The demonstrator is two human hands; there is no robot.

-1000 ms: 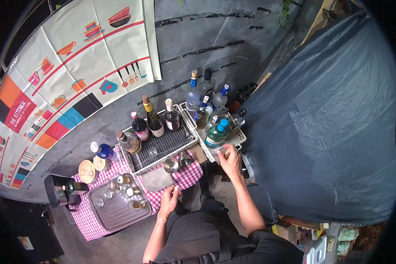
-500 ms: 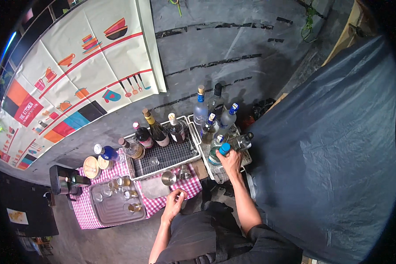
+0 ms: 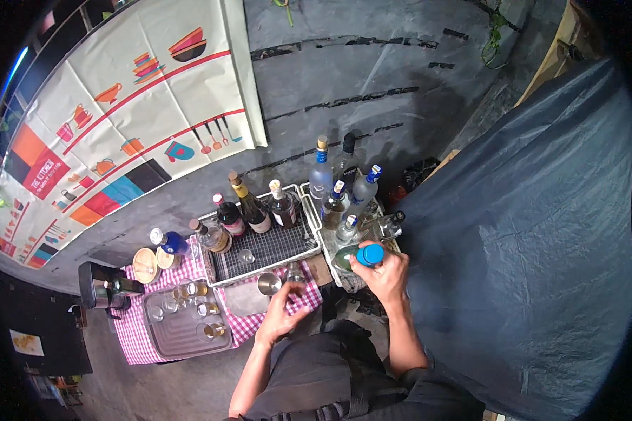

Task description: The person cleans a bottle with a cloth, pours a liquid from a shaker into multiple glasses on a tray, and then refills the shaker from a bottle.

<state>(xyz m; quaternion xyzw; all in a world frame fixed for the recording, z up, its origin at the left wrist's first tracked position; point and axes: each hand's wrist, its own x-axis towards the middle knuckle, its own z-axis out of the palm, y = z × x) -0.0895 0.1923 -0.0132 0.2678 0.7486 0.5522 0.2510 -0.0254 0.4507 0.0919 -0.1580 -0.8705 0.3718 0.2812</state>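
Note:
My right hand (image 3: pixel 386 275) is closed around the neck of a greenish clear bottle (image 3: pixel 343 259) with a bright blue cap. Its cap points up toward me, and the hand hides much of the neck. Over the checked cloth, my left hand (image 3: pixel 281 314) holds nothing, its thumb and fingers apart. Just beyond its fingers are a metal cup (image 3: pixel 269 283) and a clear glass (image 3: pixel 295 273). Several other bottles crowd around the held one, among them a clear one with a blue and white cap (image 3: pixel 347 228) and one lying tilted with a dark cap (image 3: pixel 390 225).
A white-framed rack (image 3: pixel 288 247) carries several bottles and a small glass (image 3: pixel 246 257). On the pink checked cloth (image 3: pixel 129 335), a grey tray (image 3: pixel 179 342) bears small glasses, some with amber liquid. A dark plastic sheet (image 3: pixel 498 252) hangs close on the right.
The blue-capped bottle has come up toward me and slightly right in my right hand. My left hand has moved slightly up, its fingers spreading from a pinched pose.

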